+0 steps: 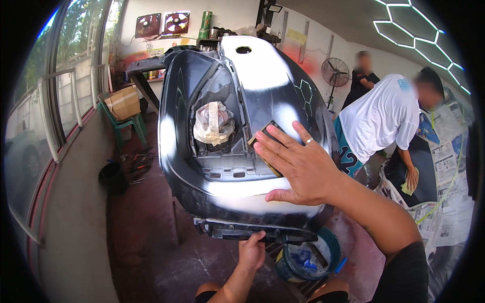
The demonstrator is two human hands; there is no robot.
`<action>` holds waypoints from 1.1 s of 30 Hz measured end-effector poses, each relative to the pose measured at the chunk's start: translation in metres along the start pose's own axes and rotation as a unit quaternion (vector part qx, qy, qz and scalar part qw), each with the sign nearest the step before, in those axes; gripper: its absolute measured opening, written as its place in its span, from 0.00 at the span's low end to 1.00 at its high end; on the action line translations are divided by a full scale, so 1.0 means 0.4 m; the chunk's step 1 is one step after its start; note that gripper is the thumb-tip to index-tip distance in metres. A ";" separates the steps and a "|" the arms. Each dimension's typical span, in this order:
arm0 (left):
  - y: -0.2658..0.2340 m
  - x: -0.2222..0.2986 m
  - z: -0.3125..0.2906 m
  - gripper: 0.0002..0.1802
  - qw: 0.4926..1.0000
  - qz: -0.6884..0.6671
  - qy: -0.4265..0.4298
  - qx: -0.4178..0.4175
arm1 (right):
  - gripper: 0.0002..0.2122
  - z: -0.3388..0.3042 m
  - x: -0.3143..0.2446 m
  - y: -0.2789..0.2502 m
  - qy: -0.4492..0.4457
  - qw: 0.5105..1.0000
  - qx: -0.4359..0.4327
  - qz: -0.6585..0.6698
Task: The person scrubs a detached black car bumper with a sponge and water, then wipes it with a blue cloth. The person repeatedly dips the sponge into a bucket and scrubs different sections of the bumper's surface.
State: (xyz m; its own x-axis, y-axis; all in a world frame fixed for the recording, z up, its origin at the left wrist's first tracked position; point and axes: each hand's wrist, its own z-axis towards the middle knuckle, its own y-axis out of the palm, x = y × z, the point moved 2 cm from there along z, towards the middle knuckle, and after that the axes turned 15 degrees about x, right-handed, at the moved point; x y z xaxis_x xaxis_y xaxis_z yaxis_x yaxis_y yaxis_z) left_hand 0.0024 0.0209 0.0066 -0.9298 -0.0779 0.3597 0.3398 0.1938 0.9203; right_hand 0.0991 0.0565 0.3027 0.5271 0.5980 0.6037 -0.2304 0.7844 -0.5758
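Note:
In front of me stands a large black car bumper (202,169) with white patches on its painted surface. My right hand (303,169) lies flat on it with fingers outstretched and thumb apart, wearing a ring. Beneath those fingers is a dark piece of sandpaper (257,144), mostly hidden, with a tan edge showing; whether a block backs it I cannot tell. At the bumper's lower edge my left hand (251,251) is closed, its thumb over the black lip and the other fingers largely hidden. A crumpled, taped plastic bundle (214,123) sits in the bumper's recess.
A dark bucket (310,257) with cloudy water and a blue item stands below the bumper. On the right a person in white (379,118) wipes a black panel (419,171) with a yellowish cloth; another person (361,76) stands behind. A green chair (121,121) holds a cardboard box.

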 end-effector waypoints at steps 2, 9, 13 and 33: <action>-0.013 -0.018 0.015 0.31 1.000 -0.012 0.006 -0.016 | 0.50 0.089 0.070 0.020 -0.005 0.999 0.024 -0.036; -0.011 -0.014 0.012 0.31 1.000 -0.004 0.012 0.016 | 0.46 0.094 0.000 0.005 0.031 0.998 0.007 -0.055; -0.015 -0.034 0.022 0.31 1.000 -0.007 0.005 0.018 | 0.46 -0.005 0.004 -0.021 -0.055 0.996 -0.061 -0.036; 0.003 -0.007 0.006 0.28 1.000 -0.019 0.003 0.007 | 0.45 0.011 0.186 -0.026 0.076 0.996 0.036 -0.009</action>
State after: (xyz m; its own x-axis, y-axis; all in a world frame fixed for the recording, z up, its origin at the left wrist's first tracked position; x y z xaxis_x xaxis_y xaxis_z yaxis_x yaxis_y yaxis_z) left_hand 0.0051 0.0238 0.0064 -0.9411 -0.0908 0.3257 0.3025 0.2039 0.9311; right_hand 0.1371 0.0934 0.3562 0.6480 0.5558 0.5207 -0.2749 0.8083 -0.5207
